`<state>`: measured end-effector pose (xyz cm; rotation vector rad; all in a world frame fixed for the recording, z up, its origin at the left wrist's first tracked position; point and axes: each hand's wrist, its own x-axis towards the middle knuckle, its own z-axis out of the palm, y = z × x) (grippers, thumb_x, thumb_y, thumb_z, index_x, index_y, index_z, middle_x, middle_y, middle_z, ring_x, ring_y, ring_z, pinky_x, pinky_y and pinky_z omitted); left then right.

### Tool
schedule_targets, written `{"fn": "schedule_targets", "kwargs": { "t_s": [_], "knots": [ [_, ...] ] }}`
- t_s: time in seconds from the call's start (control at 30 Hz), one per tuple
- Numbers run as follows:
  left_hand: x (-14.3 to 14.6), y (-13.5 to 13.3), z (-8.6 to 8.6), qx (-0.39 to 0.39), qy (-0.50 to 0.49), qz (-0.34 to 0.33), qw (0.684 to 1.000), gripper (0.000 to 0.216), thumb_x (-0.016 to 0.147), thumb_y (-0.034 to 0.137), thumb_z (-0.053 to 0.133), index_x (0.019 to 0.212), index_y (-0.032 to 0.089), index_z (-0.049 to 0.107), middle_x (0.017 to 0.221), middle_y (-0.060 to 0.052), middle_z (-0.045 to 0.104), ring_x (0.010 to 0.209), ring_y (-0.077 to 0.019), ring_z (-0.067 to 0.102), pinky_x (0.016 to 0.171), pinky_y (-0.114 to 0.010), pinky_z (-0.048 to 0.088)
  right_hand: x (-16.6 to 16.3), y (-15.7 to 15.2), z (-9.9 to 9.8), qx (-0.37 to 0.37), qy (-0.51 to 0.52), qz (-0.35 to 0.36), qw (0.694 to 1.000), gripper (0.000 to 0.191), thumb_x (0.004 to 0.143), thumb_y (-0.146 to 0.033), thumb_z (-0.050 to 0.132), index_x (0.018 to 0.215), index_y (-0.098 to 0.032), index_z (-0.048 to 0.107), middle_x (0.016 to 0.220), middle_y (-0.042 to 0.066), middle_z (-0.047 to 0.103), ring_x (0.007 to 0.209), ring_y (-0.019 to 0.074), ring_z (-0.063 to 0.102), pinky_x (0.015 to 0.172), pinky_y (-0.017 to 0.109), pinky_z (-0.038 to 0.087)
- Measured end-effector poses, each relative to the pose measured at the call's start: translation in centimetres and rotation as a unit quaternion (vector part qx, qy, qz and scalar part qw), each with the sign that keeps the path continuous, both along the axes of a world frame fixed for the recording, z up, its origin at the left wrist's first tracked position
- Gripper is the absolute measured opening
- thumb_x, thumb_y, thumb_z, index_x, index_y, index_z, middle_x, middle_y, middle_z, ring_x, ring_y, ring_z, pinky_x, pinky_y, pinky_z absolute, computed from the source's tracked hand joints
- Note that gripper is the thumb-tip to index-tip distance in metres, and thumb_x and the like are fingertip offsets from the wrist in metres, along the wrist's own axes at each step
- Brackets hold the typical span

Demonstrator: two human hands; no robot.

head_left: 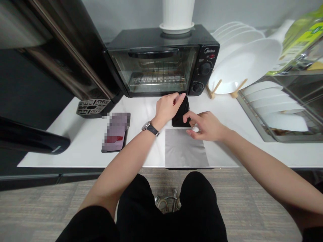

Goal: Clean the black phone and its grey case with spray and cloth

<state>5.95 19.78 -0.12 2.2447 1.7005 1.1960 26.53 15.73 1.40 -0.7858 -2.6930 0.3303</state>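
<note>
A glossy black phone lies flat on the white counter in front of the toaster oven. My left hand, with a watch at its wrist, is curled over the phone's upper left edge and grips it there. From the right, my right hand reaches over the phone's lower right corner with bent fingers. A small white object shows between its thumb and fingers, mostly hidden, so its kind is unclear. Just below the phone a square grey cloth is spread flat, reaching the counter's front edge.
Behind my hands stands a black toaster oven with a white pot on top. Another phone, its screen blurred, lies at left near a dispenser's drip tray. White plates stand in a wooden rack at right, beside a metal dish rack.
</note>
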Motion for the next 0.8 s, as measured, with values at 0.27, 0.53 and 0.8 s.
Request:
{"fn": "schedule_targets", "kwargs": {
  "t_s": [0.27, 0.53, 0.8],
  "knots": [
    [0.0, -0.6, 0.4, -0.008, -0.013, -0.056, 0.998, 0.051, 0.110, 0.053, 0.031, 0.079, 0.023, 0.058, 0.076, -0.002, 0.066, 0.072, -0.0180, 0.061, 0.065, -0.031, 0.035, 0.1, 0.5, -0.3, 0.008, 0.016, -0.035, 0.999, 0.034, 0.097, -0.053, 0.050, 0.111, -0.023, 0.051, 0.067, -0.003, 0.071, 0.054, 0.0202, 0.060, 0.061, 0.030, 0.031],
    [0.6, -2.2, 1.5, -0.012, 0.085, -0.208, 0.974, 0.029, 0.102, 0.050, 0.055, 0.089, 0.024, 0.061, 0.085, -0.001, 0.067, 0.074, -0.0171, 0.060, 0.068, -0.030, 0.040, 1.6, 2.6, -0.1, 0.052, 0.069, -0.223, 0.971, 0.062, 0.101, -0.075, 0.030, 0.113, -0.021, 0.059, 0.076, 0.004, 0.075, 0.063, 0.0233, 0.064, 0.063, 0.030, 0.029],
    [1.4, -2.8, 1.9, 0.008, 0.189, -0.234, 0.954, 0.010, 0.098, 0.030, 0.058, 0.091, 0.025, 0.064, 0.094, -0.002, 0.068, 0.085, -0.0200, 0.064, 0.070, -0.032, 0.041, 0.4, 1.6, -0.2, 0.051, 0.055, -0.210, 0.975, 0.060, 0.092, -0.079, 0.045, 0.095, -0.022, 0.063, 0.065, 0.004, 0.062, 0.062, 0.0231, 0.057, 0.061, 0.031, 0.027]
  ]
}}
